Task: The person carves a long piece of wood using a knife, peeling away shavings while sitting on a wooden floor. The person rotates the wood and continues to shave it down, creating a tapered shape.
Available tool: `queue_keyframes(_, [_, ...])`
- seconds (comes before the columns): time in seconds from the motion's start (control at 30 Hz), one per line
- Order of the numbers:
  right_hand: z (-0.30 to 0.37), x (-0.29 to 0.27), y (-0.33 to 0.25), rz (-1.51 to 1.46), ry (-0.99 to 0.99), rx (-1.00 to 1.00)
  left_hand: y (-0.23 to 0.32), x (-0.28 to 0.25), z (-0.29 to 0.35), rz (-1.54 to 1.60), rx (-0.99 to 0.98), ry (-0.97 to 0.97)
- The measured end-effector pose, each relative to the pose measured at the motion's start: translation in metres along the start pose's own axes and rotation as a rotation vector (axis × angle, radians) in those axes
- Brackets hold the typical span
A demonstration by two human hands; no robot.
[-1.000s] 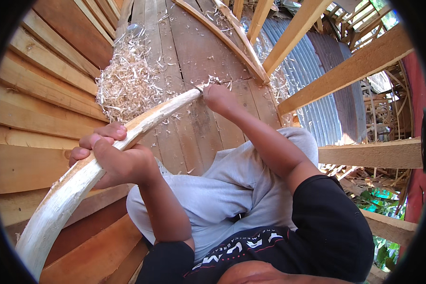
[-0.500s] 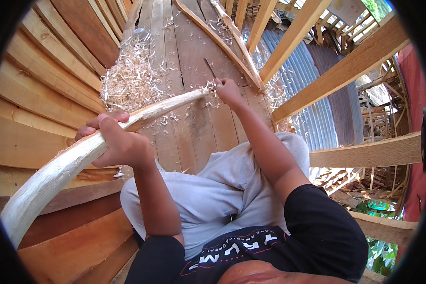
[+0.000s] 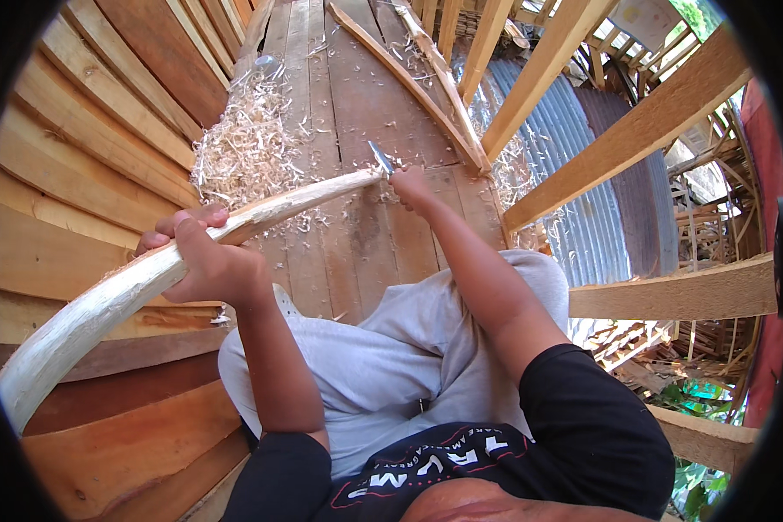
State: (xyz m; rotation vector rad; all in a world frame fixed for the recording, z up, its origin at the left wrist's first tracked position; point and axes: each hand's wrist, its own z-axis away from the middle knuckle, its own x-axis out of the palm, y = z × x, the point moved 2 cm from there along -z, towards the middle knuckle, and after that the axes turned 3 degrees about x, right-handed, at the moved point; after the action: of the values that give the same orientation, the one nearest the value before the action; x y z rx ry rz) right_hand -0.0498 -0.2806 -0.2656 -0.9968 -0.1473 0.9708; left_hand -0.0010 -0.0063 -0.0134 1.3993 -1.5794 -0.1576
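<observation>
- We see the left hand (image 3: 220,268) with its fingers wrapped around a pale, curved wooden pole (image 3: 296,204).
- The pole runs through those fingers: its thick end reaches down and left of them, its thin end extends to just beside the right fingers.
- Our right hand (image 3: 411,187) has its fingers closed on a knife (image 3: 380,157), its blade pointing up and left from them; we cannot tell whether the blade touches the wood.
- Beyond the left fingers, we find a heap of curled shavings (image 3: 248,143) on the plank floor (image 3: 357,261).
- Farther beyond the right fingers lies a slim wooden strip (image 3: 400,74).
</observation>
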Motion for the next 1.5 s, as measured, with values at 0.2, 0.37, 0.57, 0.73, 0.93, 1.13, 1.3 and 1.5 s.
queue_keyframes(0.2, [0.001, 0.018, -0.006, 0.193, 0.062, -0.228, 0.001, -0.003, -0.004, 0.047, -0.007, -0.014])
queue_keyframes(0.37, [-0.020, 0.008, 0.009, 0.278, 0.074, -0.240, 0.000, 0.005, 0.002, 0.122, -0.075, -0.004])
queue_keyframes(0.57, [0.001, 0.001, -0.008, -0.101, -0.398, 0.246, 0.000, 0.001, -0.001, 0.104, -0.039, -0.022])
queue_keyframes(0.73, [0.000, 0.000, -0.007, -0.214, -0.482, 0.353, -0.001, 0.004, 0.000, 0.059, -0.019, -0.002])
queue_keyframes(0.93, [0.001, -0.013, -0.013, -0.514, -0.681, 0.444, -0.003, 0.002, -0.002, 0.019, 0.007, 0.008])
queue_keyframes(1.13, [0.010, -0.027, -0.038, -1.014, -0.320, 0.216, 0.000, 0.004, 0.000, -0.001, 0.023, 0.001])
queue_keyframes(1.3, [0.023, -0.028, -0.054, -0.507, -0.138, -0.112, 0.000, 0.002, -0.002, -0.006, 0.029, -0.014])
queue_keyframes(1.5, [0.013, -0.010, -0.050, 0.169, 0.028, -0.418, -0.001, 0.001, -0.001, 0.030, 0.016, -0.031])
